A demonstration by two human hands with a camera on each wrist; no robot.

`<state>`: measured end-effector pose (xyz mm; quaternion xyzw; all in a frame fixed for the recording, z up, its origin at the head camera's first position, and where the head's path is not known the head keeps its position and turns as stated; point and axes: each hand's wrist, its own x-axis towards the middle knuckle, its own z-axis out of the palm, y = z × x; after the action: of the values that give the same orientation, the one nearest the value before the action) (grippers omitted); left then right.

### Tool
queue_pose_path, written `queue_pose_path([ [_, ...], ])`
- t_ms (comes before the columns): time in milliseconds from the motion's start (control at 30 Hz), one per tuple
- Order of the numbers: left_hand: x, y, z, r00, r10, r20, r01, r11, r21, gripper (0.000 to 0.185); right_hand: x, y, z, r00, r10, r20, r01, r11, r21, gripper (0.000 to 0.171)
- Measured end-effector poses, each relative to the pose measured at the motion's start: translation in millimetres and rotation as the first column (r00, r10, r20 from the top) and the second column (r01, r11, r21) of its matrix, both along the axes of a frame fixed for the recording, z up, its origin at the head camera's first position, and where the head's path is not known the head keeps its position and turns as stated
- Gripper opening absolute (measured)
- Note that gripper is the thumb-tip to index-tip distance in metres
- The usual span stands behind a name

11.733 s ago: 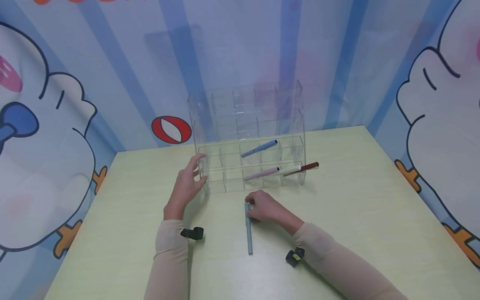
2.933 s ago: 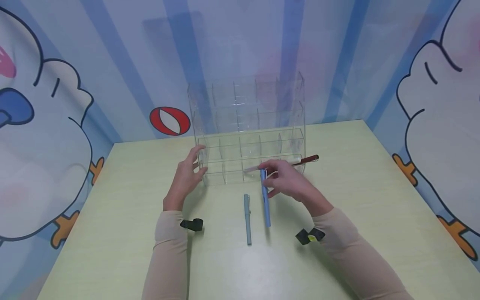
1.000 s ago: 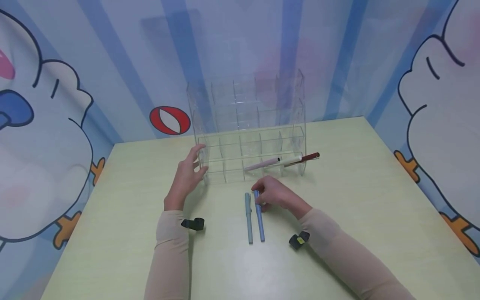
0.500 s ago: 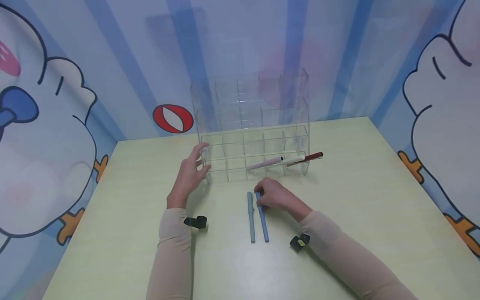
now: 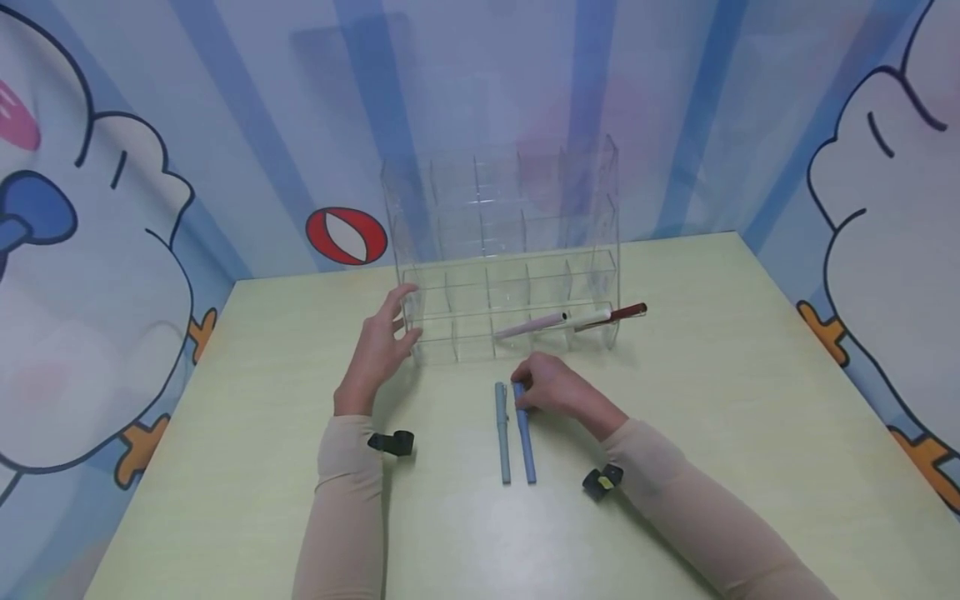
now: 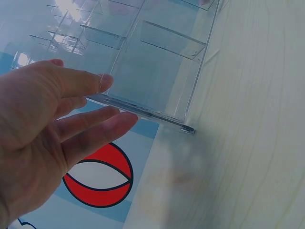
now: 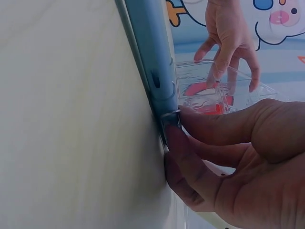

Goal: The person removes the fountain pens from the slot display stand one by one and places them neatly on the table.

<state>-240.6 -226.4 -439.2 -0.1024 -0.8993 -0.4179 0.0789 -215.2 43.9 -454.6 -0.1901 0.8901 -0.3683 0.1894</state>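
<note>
A clear acrylic display rack (image 5: 510, 275) with tiered compartments stands at the back of the table. My left hand (image 5: 377, 350) holds its left side panel, thumb in front and fingers behind, as the left wrist view also shows. Below the rack, my right hand (image 5: 551, 387) pinches the top end of a blue pen (image 5: 527, 442), which lies on the table. A grey-green pen (image 5: 502, 433) lies just left of it, nearly parallel. Across the rack's lowest tier lean a pale purple pen (image 5: 531, 326), a white pen (image 5: 588, 318) and a dark red pen (image 5: 628, 312).
The pale wooden table (image 5: 750, 400) meets a cartoon-printed backdrop (image 5: 487, 83) right behind the rack. The dark red pen pokes out past the rack's right side.
The blue pen left the rack's second tier and came down beside the grey-green pen in my right hand. Over the last second it has barely shifted. My left hand stayed at the rack.
</note>
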Motion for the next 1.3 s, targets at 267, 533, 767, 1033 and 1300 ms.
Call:
queue_pose_path([
  [267,-2.0,1.3,1.9,1.000,-0.006,0.011,0.006,1.000,0.002,0.072,0.1,1.5,0.9,1.000,-0.028,0.013,0.028,1.000,-0.009,0.039],
  [533,-4.3,0.3,2.0,1.000,-0.018,-0.006,0.018,0.999,-0.031,0.070,-2.7,1.1,0.2,1.000,-0.020,0.005,0.020,1.000,0.003,0.040],
  [767,-4.6,-0.2,1.6,1.000,-0.011,-0.005,0.010,1.000,-0.014,0.071,-3.3,1.2,1.3,1.000,-0.019,0.023,0.019,1.000,-0.001,0.041],
  [1033,-3.5,-0.6,0.0,1.000,-0.010,0.004,0.010,1.000,-0.007,0.071,-2.4,1.7,0.5,0.999,-0.036,0.027,0.036,0.999,0.006,0.041],
  [1300,-2.0,-1.8,-2.1,1.000,-0.006,0.003,0.006,1.000,-0.010,0.073,-3.1,3.1,2.4,0.999,-0.035,0.011,0.035,0.999,0.018,0.046],
])
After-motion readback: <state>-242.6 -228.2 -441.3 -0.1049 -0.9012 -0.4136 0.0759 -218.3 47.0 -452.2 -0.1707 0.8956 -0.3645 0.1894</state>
